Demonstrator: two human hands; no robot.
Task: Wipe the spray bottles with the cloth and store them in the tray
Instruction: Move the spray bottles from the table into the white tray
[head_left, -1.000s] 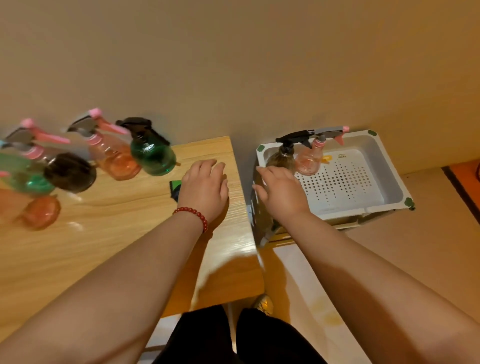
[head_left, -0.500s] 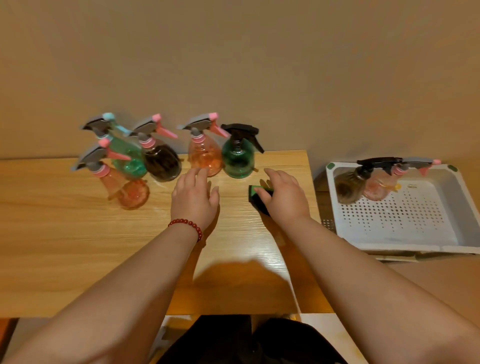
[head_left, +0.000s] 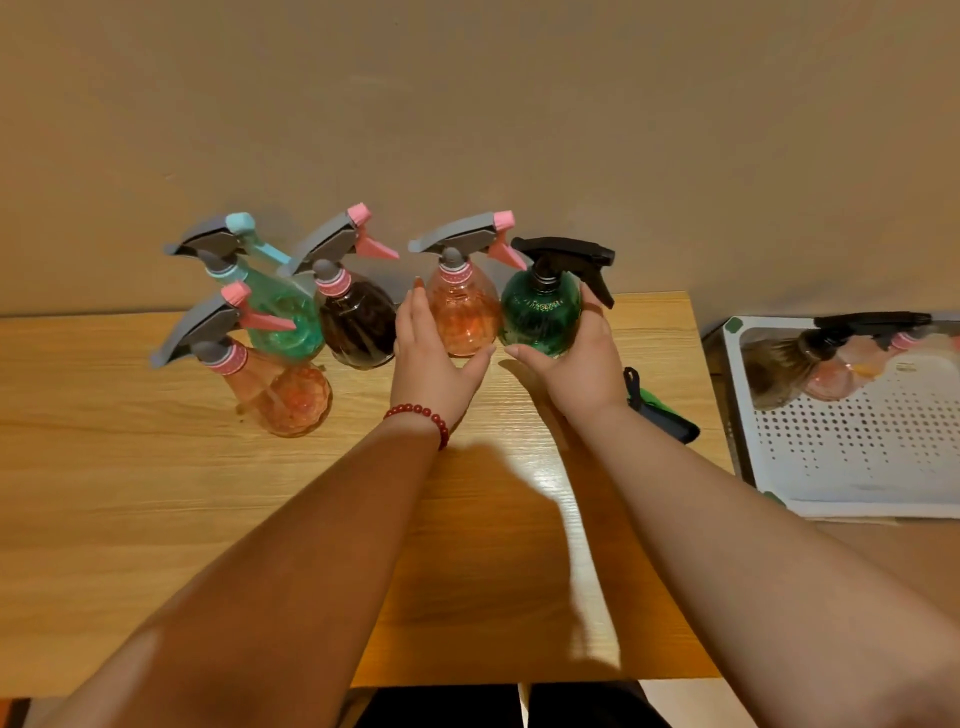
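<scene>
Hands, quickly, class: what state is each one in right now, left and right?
Left hand: grips the rear orange bottle between fingers and thumb.
Right hand: grips the dark green bottle.

2 bare forearms reach forward from the bottom edge and converge toward the middle. The left hand (head_left: 431, 364), with a red bead bracelet (head_left: 421, 414) on its wrist, cups the orange bottle (head_left: 460, 317), fingers (head_left: 413, 312) up its left side and thumb across its front. The right hand (head_left: 579, 371) wraps round the green bottle (head_left: 540, 312) in mirror fashion.
</scene>
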